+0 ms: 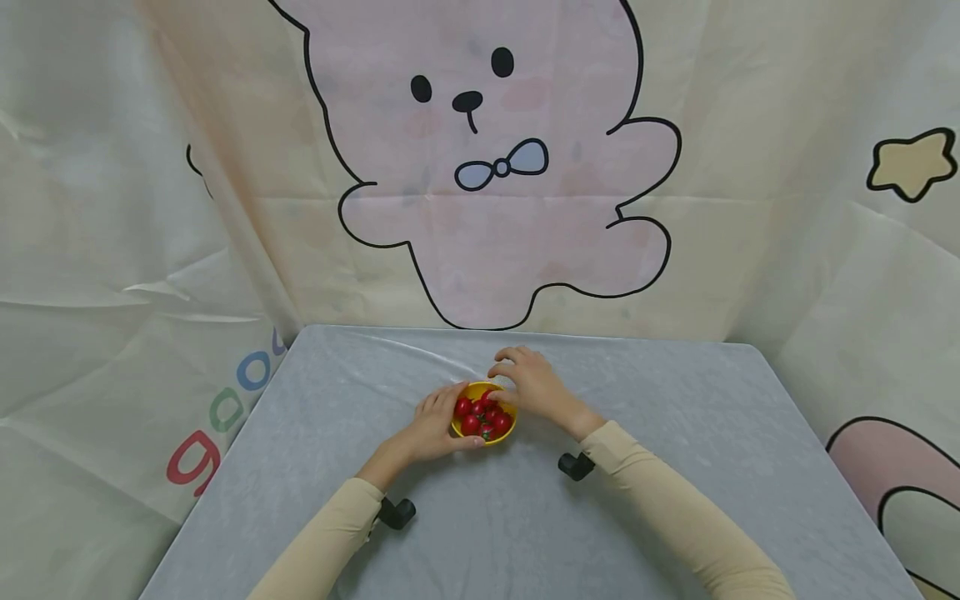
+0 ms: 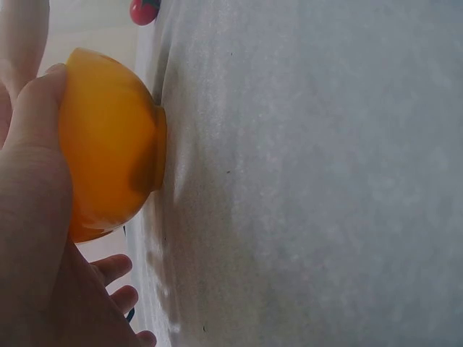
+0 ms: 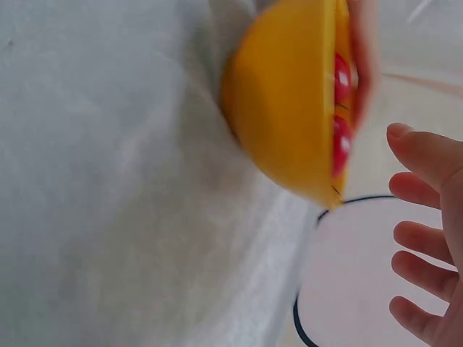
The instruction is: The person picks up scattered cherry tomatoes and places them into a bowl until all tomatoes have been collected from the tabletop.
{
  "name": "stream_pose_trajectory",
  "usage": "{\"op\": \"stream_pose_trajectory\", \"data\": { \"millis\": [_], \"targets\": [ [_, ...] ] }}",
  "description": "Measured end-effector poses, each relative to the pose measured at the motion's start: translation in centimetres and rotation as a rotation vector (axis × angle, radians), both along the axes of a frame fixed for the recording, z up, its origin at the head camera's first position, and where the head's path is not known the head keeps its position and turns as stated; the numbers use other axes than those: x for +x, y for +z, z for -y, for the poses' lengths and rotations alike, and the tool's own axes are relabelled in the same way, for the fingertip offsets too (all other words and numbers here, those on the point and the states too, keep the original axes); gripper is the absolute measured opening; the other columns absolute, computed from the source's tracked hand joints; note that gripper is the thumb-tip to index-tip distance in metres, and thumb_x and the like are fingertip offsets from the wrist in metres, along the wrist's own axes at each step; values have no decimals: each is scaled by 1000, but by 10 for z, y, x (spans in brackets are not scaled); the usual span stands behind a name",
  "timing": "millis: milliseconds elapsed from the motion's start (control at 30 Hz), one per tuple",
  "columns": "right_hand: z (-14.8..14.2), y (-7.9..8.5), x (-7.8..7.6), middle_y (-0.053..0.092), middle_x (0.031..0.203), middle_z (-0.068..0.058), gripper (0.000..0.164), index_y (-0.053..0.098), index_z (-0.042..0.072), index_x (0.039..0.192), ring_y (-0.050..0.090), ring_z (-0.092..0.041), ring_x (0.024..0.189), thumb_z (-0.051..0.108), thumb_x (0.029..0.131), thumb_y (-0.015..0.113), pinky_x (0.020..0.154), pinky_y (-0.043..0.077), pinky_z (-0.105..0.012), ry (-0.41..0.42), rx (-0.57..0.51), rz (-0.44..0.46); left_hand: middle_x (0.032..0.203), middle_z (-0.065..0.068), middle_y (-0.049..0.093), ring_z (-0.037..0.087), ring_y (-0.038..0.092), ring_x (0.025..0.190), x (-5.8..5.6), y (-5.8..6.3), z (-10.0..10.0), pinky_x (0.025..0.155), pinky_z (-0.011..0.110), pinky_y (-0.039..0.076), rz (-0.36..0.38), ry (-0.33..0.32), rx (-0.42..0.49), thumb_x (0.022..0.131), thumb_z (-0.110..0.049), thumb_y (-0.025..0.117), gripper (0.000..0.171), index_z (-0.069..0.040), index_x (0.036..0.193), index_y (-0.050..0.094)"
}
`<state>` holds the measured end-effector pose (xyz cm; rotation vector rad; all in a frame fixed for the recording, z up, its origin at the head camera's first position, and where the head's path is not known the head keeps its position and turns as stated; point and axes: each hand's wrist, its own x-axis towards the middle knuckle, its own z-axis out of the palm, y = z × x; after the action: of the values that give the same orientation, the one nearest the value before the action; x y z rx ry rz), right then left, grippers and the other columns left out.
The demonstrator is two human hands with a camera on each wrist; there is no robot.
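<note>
A yellow bowl (image 1: 512, 432) stands on the cloth-covered table, with several small red tomatoes (image 1: 470, 425) inside. My left hand (image 1: 433, 427) holds its left side. The thumb lies along the near rim and the fingers reach round toward the back. In the left wrist view that thumb (image 2: 43, 108) is against the bowl's wall, while the other fingertips stick out past it. My right hand (image 1: 531, 383) hovers at the bowl's right rim with loosely bent fingers. In the right wrist view its fingers (image 3: 423, 242) are spread apart, holding nothing.
A red round thing (image 2: 144, 11) shows beyond the bowl in the left wrist view. Grey cloth covers the table (image 1: 675, 400). Behind it hangs a cream curtain (image 1: 712, 250) with a pink bear drawing, and more fabric hangs at both sides.
</note>
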<state>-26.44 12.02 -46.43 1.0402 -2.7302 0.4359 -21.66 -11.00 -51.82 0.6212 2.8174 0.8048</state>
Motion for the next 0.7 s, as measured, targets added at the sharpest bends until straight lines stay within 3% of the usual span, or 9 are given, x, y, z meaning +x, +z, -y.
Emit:
{"op": "stream_pose_trajectory", "data": {
  "millis": [267,700],
  "targets": [
    [-28,7,0,65,125,-11,30,73,17,108,58,-30,119,37,86,76,101,50,-51,-31,-69,-18,158,15,35,39,26,147,0,-1,0,119,61,20,0,4,3,82,-62,70,102,-13,157,21],
    [-84,4,17,64,125,-10,32,72,16,111,56,-30,120,35,85,78,101,48,-52,-135,-61,74,159,15,33,39,26,148,1,0,-1,120,60,19,1,5,-7,82,-61,71,102,-13,157,20]
  ]
}}
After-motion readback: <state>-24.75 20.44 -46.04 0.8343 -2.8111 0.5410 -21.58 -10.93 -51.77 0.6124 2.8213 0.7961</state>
